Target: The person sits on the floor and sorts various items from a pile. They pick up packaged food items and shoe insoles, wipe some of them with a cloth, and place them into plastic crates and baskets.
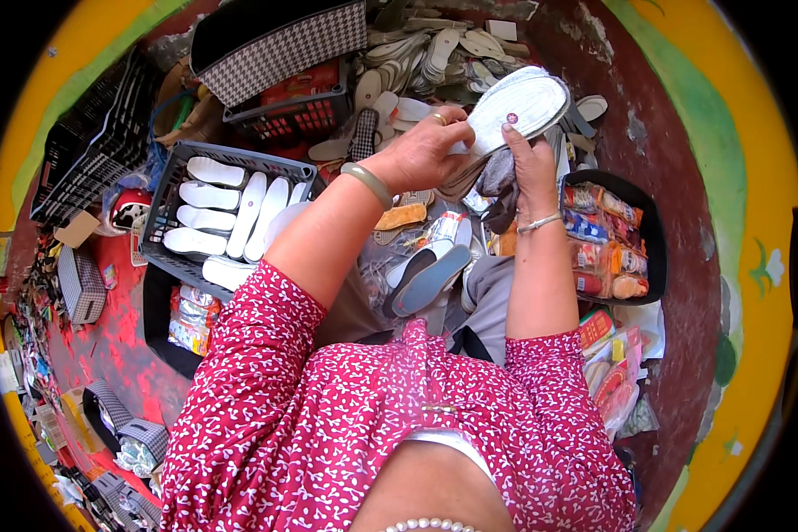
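Out in front of me, a white insole [528, 96] with a small dark red mark is held up by both hands; its layered edge suggests more than one, but I cannot tell. My left hand [427, 149], below a jade-coloured bangle, closes its fingers at the insole's left end. My right hand [534, 173] grips the near edge, its thumb on top. Dark grey cloth [499, 176] hangs beside the right palm; whether the hand holds it is unclear. Between my knees lie blue-grey insoles [431, 280] and an orange-tan one [401, 217].
At left, a dark plastic crate [266, 158] carries several white insoles [207, 220]. A black bin [654, 244] at right contains wrapped packets [625, 260]. Loose insoles [417, 55] pile up at the far side. A houndstooth box [284, 58] sits on another crate [315, 113].
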`<state>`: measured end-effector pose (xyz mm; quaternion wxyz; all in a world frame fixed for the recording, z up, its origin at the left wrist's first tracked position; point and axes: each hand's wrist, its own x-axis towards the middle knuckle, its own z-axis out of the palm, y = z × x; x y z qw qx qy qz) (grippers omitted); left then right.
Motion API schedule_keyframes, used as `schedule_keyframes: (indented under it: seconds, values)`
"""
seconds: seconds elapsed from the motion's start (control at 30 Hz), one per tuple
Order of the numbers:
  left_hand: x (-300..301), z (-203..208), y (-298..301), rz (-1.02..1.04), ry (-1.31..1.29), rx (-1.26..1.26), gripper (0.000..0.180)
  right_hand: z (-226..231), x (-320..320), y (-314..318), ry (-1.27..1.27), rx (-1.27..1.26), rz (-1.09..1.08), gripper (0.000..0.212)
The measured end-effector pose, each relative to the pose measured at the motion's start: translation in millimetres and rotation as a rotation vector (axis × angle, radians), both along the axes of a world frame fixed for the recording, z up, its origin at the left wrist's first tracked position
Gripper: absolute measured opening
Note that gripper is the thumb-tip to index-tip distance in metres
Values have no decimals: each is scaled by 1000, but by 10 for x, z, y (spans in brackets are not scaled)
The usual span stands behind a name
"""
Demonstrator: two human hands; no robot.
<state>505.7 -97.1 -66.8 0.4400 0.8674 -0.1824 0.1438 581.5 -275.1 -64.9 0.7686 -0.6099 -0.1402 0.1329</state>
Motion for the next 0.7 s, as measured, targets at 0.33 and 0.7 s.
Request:
schedule_keyframes:
  seconds: [0.33, 0.7]
  values:
    - [-25, 5, 30, 30, -3, -194, 27, 69, -68, 61, 101, 169, -86, 44]
    - [-81, 284, 96, 59, 392, -616, 50, 101, -55, -302, 49, 189, 142, 35]
